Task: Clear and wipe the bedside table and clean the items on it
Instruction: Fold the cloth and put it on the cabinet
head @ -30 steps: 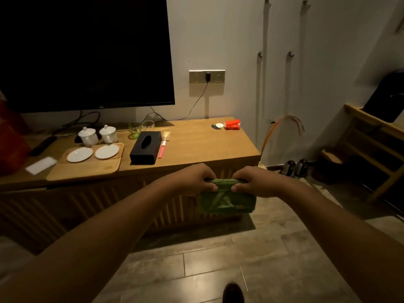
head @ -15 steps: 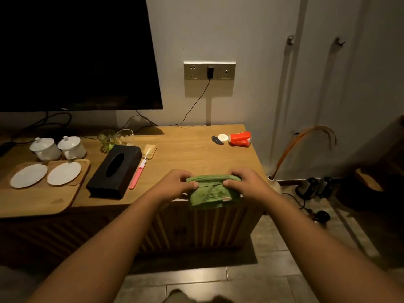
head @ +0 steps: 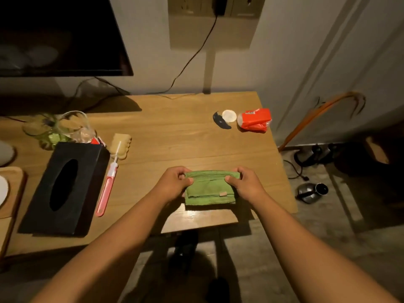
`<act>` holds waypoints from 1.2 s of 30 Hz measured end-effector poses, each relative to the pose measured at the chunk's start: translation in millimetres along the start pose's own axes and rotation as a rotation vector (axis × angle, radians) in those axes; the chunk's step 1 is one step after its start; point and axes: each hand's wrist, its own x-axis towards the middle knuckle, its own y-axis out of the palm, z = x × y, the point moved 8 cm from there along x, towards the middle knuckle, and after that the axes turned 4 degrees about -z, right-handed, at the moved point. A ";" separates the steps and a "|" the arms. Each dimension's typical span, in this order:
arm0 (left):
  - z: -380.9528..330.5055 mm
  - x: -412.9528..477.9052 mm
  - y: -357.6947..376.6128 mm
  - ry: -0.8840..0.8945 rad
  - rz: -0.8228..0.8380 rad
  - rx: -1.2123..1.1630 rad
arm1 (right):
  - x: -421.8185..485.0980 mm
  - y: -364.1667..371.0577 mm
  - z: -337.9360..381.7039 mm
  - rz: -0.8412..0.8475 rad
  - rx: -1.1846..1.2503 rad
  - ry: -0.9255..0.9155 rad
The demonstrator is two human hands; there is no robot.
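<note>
A folded green cloth (head: pixel 209 190) lies on the wooden table (head: pixel 179 136) near its front edge. My left hand (head: pixel 172 184) pinches the cloth's upper left corner and my right hand (head: pixel 247 184) pinches its upper right corner. To the left stands a black tissue box (head: pixel 65 189), with a pink-handled sponge brush (head: pixel 109 178) beside it. At the back right lie a red packet (head: pixel 254 120), a white round lid (head: pixel 229 115) and a small dark curved piece (head: pixel 220 121).
Glasses (head: pixel 59 127) stand behind the tissue box. A wooden tray (head: pixel 11 193) with a white plate sits at the left edge. A TV (head: pixel 59 33) hangs above, and a cable runs from the wall socket (head: pixel 218 7). On the floor at right lie dark objects (head: pixel 310 191).
I have stepped up to the table and look down on it from close by. Both hands have carried the green cloth forward and lowered it onto the tabletop.
</note>
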 end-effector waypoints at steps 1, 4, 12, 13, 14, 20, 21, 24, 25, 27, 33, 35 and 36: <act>4.1 9.6 -0.5 -0.023 -0.013 -0.003 | 10.7 4.9 -0.4 -0.005 -0.021 0.020; 17.6 28.8 -5.6 -0.075 -0.074 0.010 | 34.8 17.3 3.3 -0.020 -0.116 -0.005; 7.4 64.3 -23.4 0.070 -0.182 0.484 | 61.7 41.7 1.6 -0.071 -0.337 -0.018; 6.3 68.2 -22.5 0.058 -0.175 0.516 | 62.9 42.4 1.1 -0.093 -0.362 -0.002; 5.8 70.4 -21.4 0.043 -0.165 0.555 | 63.4 42.9 0.8 -0.111 -0.390 0.007; -13.2 73.5 -14.7 0.052 -0.095 0.894 | 51.2 23.9 -7.5 -0.148 -0.415 0.077; -17.3 71.2 -12.2 0.030 -0.078 0.923 | 45.1 16.8 -9.8 -0.152 -0.378 0.080; -34.3 60.1 8.3 0.135 -0.046 0.957 | 19.1 -5.9 -21.8 -0.172 -0.245 0.100; -44.6 51.9 25.6 0.223 -0.011 0.959 | 4.5 -18.9 -28.5 -0.199 -0.197 0.116; -57.6 35.3 60.4 0.351 0.111 0.941 | -20.1 -35.9 -42.4 -0.243 -0.127 0.137; -77.7 -62.6 206.4 0.633 0.527 1.031 | -154.0 -104.8 -118.4 -0.433 0.019 0.298; -70.2 -115.7 253.6 0.743 0.658 1.077 | -226.0 -124.0 -152.5 -0.539 0.030 0.362; -64.8 -138.2 270.4 0.779 0.704 1.097 | -255.8 -128.4 -166.1 -0.577 0.029 0.376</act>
